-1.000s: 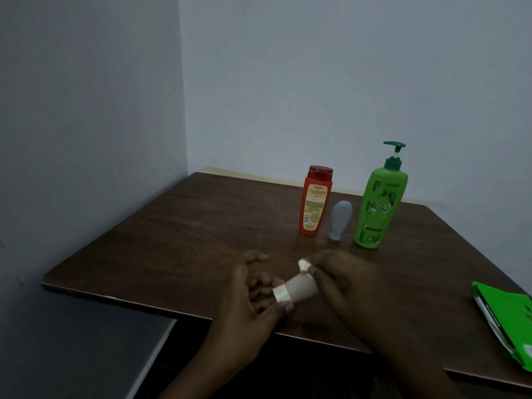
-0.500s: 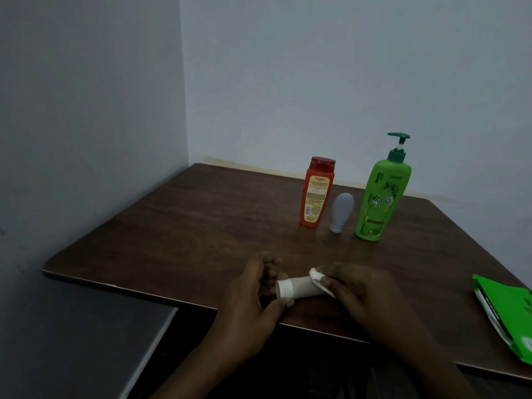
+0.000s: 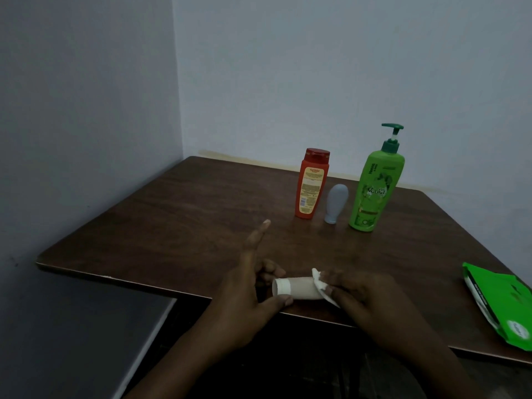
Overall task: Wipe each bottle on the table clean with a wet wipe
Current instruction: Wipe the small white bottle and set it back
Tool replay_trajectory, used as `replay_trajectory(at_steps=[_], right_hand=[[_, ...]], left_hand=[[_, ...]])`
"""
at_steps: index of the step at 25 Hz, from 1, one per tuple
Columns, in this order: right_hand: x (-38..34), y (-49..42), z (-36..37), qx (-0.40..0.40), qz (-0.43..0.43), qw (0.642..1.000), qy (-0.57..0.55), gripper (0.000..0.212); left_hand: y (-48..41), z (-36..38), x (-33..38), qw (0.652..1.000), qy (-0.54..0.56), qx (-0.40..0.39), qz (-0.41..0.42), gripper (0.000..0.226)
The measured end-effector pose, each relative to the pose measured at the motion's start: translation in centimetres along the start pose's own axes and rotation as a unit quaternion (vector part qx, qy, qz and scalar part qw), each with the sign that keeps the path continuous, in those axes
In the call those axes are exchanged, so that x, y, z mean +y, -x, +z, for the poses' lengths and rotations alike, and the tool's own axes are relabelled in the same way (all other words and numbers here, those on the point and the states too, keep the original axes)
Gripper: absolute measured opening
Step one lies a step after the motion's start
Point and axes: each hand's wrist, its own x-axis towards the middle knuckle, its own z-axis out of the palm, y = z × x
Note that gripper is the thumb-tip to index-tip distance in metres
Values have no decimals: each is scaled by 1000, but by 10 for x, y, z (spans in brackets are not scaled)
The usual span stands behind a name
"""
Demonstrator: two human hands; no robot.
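Over the near edge of the table (image 3: 172, 226), our left hand (image 3: 247, 295) and right hand (image 3: 365, 298) meet on the small beige bottle (image 3: 299, 289). It lies on its side with its long axis running left to right and its white cap end leftward. The left hand pinches the cap end between thumb and curled fingers (the index finger points out, touching nothing). The right hand pinches the wet wipe (image 3: 321, 285) against the opposite end. The bare length lies left of the wipe, so we judge the next stroke runs along the axis toward the cap.
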Motion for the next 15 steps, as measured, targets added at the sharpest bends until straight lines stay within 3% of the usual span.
replay_trajectory(at_steps=[8,13,15], right_hand=[[-40,-12,46,34,-42,999,-10,28],[0,-10,14,59,45,997,34,12],[-3,-12,19,63,37,996,51,15]], left_hand=[[2,5,-2,998,45,30,18,127],[1,8,-3,999,38,36,1,128],[0,9,-3,999,29,35,3,127]])
